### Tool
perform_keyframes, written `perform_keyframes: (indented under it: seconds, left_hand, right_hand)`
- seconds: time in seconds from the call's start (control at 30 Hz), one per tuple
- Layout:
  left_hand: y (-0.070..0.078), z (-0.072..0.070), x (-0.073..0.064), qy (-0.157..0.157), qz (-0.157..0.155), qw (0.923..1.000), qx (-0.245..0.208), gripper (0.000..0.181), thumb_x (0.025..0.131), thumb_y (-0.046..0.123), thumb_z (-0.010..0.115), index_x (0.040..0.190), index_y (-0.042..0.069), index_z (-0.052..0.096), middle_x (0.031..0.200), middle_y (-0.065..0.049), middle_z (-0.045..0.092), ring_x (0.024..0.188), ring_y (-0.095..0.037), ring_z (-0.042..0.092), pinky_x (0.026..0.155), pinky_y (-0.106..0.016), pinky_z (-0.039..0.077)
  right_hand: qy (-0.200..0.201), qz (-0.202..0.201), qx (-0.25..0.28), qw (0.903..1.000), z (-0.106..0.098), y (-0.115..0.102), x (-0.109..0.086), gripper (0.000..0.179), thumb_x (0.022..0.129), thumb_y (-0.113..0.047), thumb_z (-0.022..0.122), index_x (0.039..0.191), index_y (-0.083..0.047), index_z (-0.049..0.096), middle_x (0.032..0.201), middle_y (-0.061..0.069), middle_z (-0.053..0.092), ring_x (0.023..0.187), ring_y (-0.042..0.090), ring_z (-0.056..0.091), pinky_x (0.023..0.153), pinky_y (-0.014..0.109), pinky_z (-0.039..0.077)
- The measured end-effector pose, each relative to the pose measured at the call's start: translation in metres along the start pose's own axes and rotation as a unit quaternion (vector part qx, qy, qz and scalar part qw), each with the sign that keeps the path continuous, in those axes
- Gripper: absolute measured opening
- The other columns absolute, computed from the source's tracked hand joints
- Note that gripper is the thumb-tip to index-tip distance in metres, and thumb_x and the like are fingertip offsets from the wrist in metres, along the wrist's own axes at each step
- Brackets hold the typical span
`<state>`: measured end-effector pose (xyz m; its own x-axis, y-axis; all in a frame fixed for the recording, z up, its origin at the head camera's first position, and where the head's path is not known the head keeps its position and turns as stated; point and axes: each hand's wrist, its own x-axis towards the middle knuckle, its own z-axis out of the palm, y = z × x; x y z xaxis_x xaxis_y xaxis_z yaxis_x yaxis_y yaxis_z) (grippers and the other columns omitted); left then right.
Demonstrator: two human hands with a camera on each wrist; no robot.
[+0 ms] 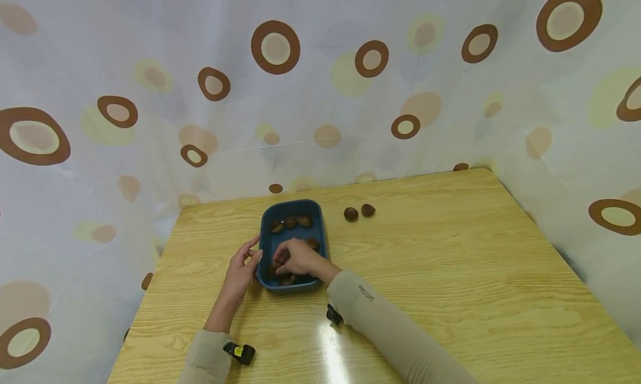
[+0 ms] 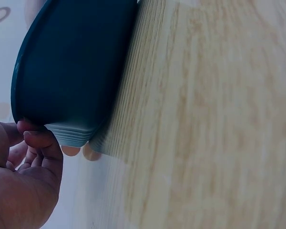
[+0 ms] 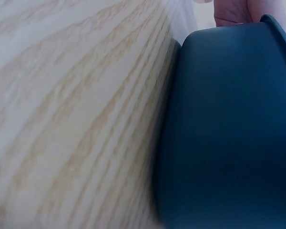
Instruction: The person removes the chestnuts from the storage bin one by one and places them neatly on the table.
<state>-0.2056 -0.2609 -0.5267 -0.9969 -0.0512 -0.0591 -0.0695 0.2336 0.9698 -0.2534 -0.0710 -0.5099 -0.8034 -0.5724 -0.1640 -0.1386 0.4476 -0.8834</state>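
A dark blue rectangular box (image 1: 290,289) stands on the table with several brown chestnuts (image 1: 290,222) in it. At its left side my left hand (image 1: 240,270) pinches the rim; the left wrist view shows thumb and fingers at the wall of the box (image 2: 76,62). My right hand (image 1: 299,257) reaches inside the box, its curled fingers on a chestnut (image 1: 274,267) near the left wall. The hand partly covers the chestnuts below. The right wrist view holds mostly the outer wall of the box (image 3: 229,129), with the right fingers hidden behind it.
Two loose chestnuts, one rounder (image 1: 350,213) and one pointed (image 1: 368,210), lie on the wooden table (image 1: 440,261) right of the box's far end. A patterned white curtain (image 1: 320,94) hangs behind the table and along its sides.
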Motion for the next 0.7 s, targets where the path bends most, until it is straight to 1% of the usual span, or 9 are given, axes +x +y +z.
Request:
perform_keyframes:
  seconds: [0.1, 0.3, 0.37, 0.47, 0.6, 0.7]
  left_hand:
    - [0.0005, 0.0002, -0.0004, 0.001, -0.002, 1.0, 0.0, 0.045, 0.109, 0.016, 0.054, 0.154, 0.017, 0.05, 0.1, -0.008, 0.051, 0.06, -0.01, 0.051, 0.054, -0.025, 0.047]
    - [0.0019, 0.0009, -0.0022, -0.004, -0.01, 0.9999, -0.006, 0.045, 0.109, 0.016, 0.054, 0.154, 0.016, 0.049, 0.104, -0.012, 0.052, 0.061, -0.01, 0.051, 0.055, -0.026, 0.047]
    - [0.0026, 0.0009, -0.0028, -0.005, -0.011, 0.9999, -0.007, 0.045, 0.109, 0.017, 0.054, 0.154, 0.016, 0.049, 0.105, -0.014, 0.052, 0.061, -0.01, 0.051, 0.056, -0.026, 0.048]
    - [0.0034, 0.0006, -0.003, -0.005, -0.012, 0.9999, -0.004, 0.046, 0.11, 0.017, 0.054, 0.155, 0.016, 0.049, 0.104, -0.013, 0.052, 0.061, -0.01, 0.052, 0.056, -0.026, 0.048]
    - [0.0041, 0.0003, -0.0027, -0.005, -0.013, 0.9999, -0.004, 0.046, 0.11, 0.017, 0.053, 0.155, 0.015, 0.048, 0.102, -0.009, 0.052, 0.061, -0.011, 0.053, 0.056, -0.026, 0.048]
    - [0.0041, 0.0002, -0.002, -0.005, -0.011, 0.9999, -0.004, 0.045, 0.11, 0.017, 0.053, 0.155, 0.015, 0.049, 0.101, -0.007, 0.051, 0.061, -0.011, 0.052, 0.056, -0.026, 0.048]
  right_hand:
    - [0.014, -0.005, 0.001, 0.9999, -0.0001, -0.0007, -0.0008, 0.019, 0.086, -0.001, 0.083, 0.101, -0.006, 0.074, 0.092, 0.004, 0.071, 0.07, 0.012, 0.065, 0.056, 0.027, 0.058]
    - [0.03, -0.004, 0.016, 0.9994, 0.0, -0.0013, -0.0033, 0.018, 0.087, -0.002, 0.082, 0.103, -0.006, 0.074, 0.095, 0.005, 0.07, 0.065, 0.013, 0.069, 0.06, 0.026, 0.06]
    - [0.038, -0.006, 0.017, 0.9991, -0.0005, -0.0014, -0.0037, 0.018, 0.087, -0.003, 0.083, 0.103, -0.006, 0.074, 0.096, 0.005, 0.07, 0.066, 0.013, 0.07, 0.062, 0.027, 0.06]
    - [0.053, -0.016, -0.004, 0.9985, -0.0019, -0.0012, -0.0031, 0.018, 0.087, -0.009, 0.084, 0.103, -0.009, 0.076, 0.096, 0.003, 0.072, 0.077, 0.011, 0.07, 0.072, 0.026, 0.059]
    - [0.067, -0.032, -0.036, 0.9966, -0.0042, -0.0009, -0.0017, 0.019, 0.087, -0.015, 0.086, 0.103, -0.012, 0.077, 0.098, 0.0, 0.074, 0.092, 0.013, 0.067, 0.085, 0.03, 0.056]
    - [0.068, -0.039, -0.041, 0.9961, -0.0061, -0.0018, -0.0019, 0.019, 0.087, -0.016, 0.086, 0.103, -0.012, 0.077, 0.099, -0.001, 0.074, 0.096, 0.015, 0.068, 0.089, 0.033, 0.056]
